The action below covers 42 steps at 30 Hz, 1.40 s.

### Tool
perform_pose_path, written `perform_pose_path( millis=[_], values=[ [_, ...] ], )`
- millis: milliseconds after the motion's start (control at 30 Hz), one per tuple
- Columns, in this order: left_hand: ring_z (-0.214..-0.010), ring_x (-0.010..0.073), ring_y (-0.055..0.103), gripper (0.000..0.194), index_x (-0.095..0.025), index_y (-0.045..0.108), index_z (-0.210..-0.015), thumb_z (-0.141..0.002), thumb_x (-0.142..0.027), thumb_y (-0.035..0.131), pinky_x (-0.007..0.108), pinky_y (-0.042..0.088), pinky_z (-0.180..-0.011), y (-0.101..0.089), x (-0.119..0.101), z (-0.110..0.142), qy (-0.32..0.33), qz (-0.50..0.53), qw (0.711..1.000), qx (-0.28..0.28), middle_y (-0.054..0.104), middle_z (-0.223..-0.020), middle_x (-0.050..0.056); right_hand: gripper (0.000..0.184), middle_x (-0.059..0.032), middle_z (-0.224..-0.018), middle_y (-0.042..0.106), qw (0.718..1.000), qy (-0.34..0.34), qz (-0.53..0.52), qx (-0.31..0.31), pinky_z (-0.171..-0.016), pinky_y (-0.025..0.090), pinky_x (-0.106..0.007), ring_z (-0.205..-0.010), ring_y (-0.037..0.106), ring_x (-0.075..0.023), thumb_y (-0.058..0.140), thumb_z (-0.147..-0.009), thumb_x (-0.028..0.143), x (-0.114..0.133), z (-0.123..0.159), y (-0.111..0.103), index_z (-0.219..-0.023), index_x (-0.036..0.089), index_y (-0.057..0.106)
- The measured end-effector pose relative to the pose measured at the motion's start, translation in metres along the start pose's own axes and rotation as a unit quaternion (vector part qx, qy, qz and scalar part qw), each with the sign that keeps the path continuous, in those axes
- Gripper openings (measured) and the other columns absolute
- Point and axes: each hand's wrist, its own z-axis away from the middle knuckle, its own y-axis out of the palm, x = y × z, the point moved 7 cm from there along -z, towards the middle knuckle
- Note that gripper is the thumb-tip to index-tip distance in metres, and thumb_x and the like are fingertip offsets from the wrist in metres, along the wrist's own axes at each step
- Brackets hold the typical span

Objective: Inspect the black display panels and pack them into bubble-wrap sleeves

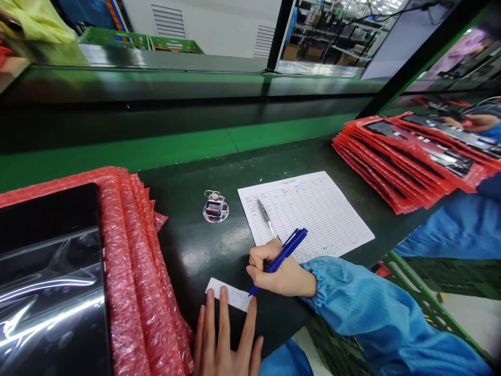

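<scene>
A blue pen (287,247) is gripped in my right hand (284,274), its tip at the right end of a small white paper slip (230,294). My left hand (229,339) lies flat with fingers spread, fingertips pressing on the slip's lower edge. Faint writing shows on the slip. Beyond my right hand lies a printed form (313,209) with a table grid and some handwriting. A grey and white pen (264,212) rests on the form. To the form's left sits a round metal tally counter (215,207).
At left, a black glossy panel (50,292) tops a stack of red bubble-wrap bags (133,271). Another stack of red bags (391,162) with dark panels stands at right, near another person's blue sleeve (450,230). Green crates (117,39) stand behind the raised ledge (219,83).
</scene>
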Motion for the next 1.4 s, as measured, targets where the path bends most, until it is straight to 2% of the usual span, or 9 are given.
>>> perform_pose_path(
  millis=[267, 467, 633, 833, 1000, 1067, 1267, 1400],
  values=[
    [-0.135, 0.0359, 0.027, 0.057, -0.031, 0.038, -0.138, -0.084, -0.047, 0.048, 0.043, 0.022, -0.109, 0.001, 0.001, 0.0, 0.004, -0.005, 1.0, -0.001, 0.019, -0.154, 0.015, 0.035, 0.0085, -0.044, 0.031, 1.0, 0.004, 0.011, -0.003, -0.039, 0.023, -0.019, -0.039, 0.028, -0.0058, 0.051, -0.073, 0.021, 0.0, 0.0, 0.0, -0.05, 0.023, 0.024],
    [-0.134, 0.0386, 0.027, 0.064, -0.028, 0.033, -0.141, -0.081, -0.023, 0.052, 0.047, 0.027, -0.106, 0.001, -0.001, 0.002, 0.026, -0.04, 0.999, 0.01, 0.019, -0.153, 0.019, 0.034, 0.0099, -0.043, 0.023, 0.997, -0.012, 0.071, 0.01, -0.04, 0.019, -0.02, -0.04, 0.021, -0.0051, 0.05, -0.066, 0.013, 0.002, 0.0, 0.003, -0.049, 0.021, 0.022],
    [-0.135, 0.0361, 0.027, 0.059, -0.033, 0.033, -0.14, -0.084, -0.03, 0.049, 0.046, 0.028, -0.106, 0.002, 0.001, 0.003, 0.002, -0.017, 1.0, 0.018, 0.017, -0.154, 0.014, 0.034, 0.0101, -0.043, 0.02, 0.995, -0.029, 0.089, 0.032, -0.039, 0.017, -0.019, -0.04, 0.019, -0.0046, 0.049, -0.063, 0.011, 0.008, -0.001, 0.007, -0.049, 0.021, 0.019],
    [-0.136, 0.0364, 0.025, 0.06, -0.032, 0.033, -0.14, -0.083, -0.026, 0.051, 0.046, 0.028, -0.106, 0.002, -0.001, 0.002, 0.011, -0.026, 0.999, 0.016, 0.017, -0.154, 0.016, 0.034, 0.01, -0.042, 0.022, 0.995, -0.031, 0.094, 0.022, -0.04, 0.019, -0.019, -0.039, 0.021, -0.004, 0.05, -0.066, 0.013, 0.007, -0.001, 0.007, -0.049, 0.02, 0.021],
    [-0.136, 0.0356, 0.025, 0.058, -0.031, 0.037, -0.139, -0.084, -0.046, 0.047, 0.044, 0.024, -0.108, 0.001, 0.0, 0.001, 0.003, -0.002, 1.0, -0.004, 0.019, -0.154, 0.015, 0.034, 0.0095, -0.042, 0.028, 0.997, -0.011, 0.07, 0.017, -0.039, 0.022, -0.019, -0.038, 0.027, -0.0044, 0.053, -0.07, 0.017, 0.005, -0.001, 0.006, -0.049, 0.021, 0.026],
    [-0.136, 0.0353, 0.025, 0.06, -0.032, 0.036, -0.139, -0.083, -0.049, 0.047, 0.044, 0.024, -0.108, 0.002, 0.0, 0.002, 0.0, 0.002, 1.0, -0.006, 0.019, -0.154, 0.015, 0.035, 0.0088, -0.042, 0.033, 0.999, -0.002, 0.05, 0.02, -0.038, 0.023, -0.018, -0.038, 0.031, -0.0049, 0.056, -0.072, 0.02, 0.005, -0.001, 0.004, -0.049, 0.021, 0.029],
    [-0.136, 0.0349, 0.026, 0.06, -0.032, 0.032, -0.141, -0.084, -0.034, 0.05, 0.047, 0.028, -0.106, 0.004, 0.0, 0.003, 0.003, -0.013, 1.0, 0.0, 0.018, -0.154, 0.014, 0.026, 0.0074, -0.046, 0.046, 0.999, 0.01, -0.034, 0.004, -0.037, 0.029, -0.016, -0.037, 0.038, -0.0056, 0.062, -0.075, 0.031, 0.006, 0.001, -0.003, -0.061, 0.02, 0.042],
    [-0.136, 0.0339, 0.026, 0.059, -0.033, 0.032, -0.141, -0.084, -0.036, 0.048, 0.047, 0.027, -0.107, 0.003, 0.002, 0.003, 0.001, -0.01, 1.0, -0.015, 0.019, -0.154, 0.012, 0.027, 0.009, -0.045, 0.043, 0.998, 0.02, -0.044, -0.047, -0.039, 0.029, -0.017, -0.038, 0.036, -0.0054, 0.063, -0.079, 0.036, 0.002, 0.004, -0.012, -0.065, 0.019, 0.046]
  ],
)
